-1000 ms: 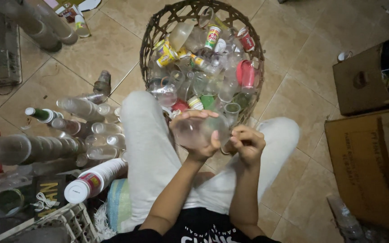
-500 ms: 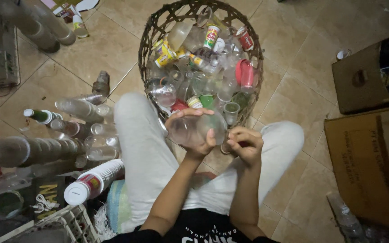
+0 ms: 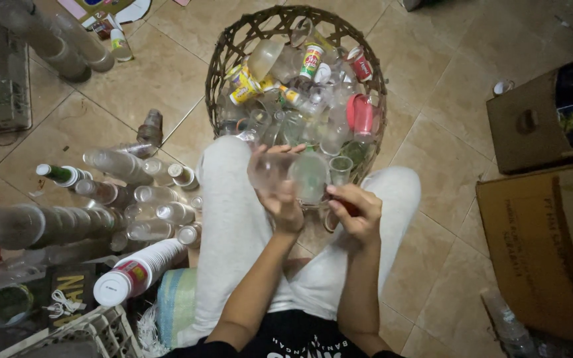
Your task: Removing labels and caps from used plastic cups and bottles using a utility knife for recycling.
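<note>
- The person sits on the tiled floor (image 3: 167,73) with bent knees in pale trousers, and both arms reach forward over the lap.
- The left hand (image 3: 278,189) is raised with its fingers curled around a clear plastic cup (image 3: 274,170), gripping it from beneath and from the side; the cup is held just in front of the basket's near rim.
- A second clear cup (image 3: 310,176) sits right beside the first, touching it; whether the left hand holds this one too cannot be told.
- The right hand (image 3: 356,211) is lower and just to the right, with its fingers pressed together in a pinch on something small and dark; what that small thing is cannot be made out.
- Directly beyond the hands stands a round woven basket (image 3: 220,59), heaped with clear cups, small bottles and a few red and yellow printed cups.
- To the left of the person's left knee, long stacks of clear cups (image 3: 121,166) lie on their sides on the floor.
- Nearer the camera on that side lies a stack of white cups (image 3: 134,272), its end pointing to the lower left.
- A white plastic crate (image 3: 94,331) shows at the lower left corner.
- Brown cardboard boxes (image 3: 545,238) stand on the right, well apart from the hands.
</note>
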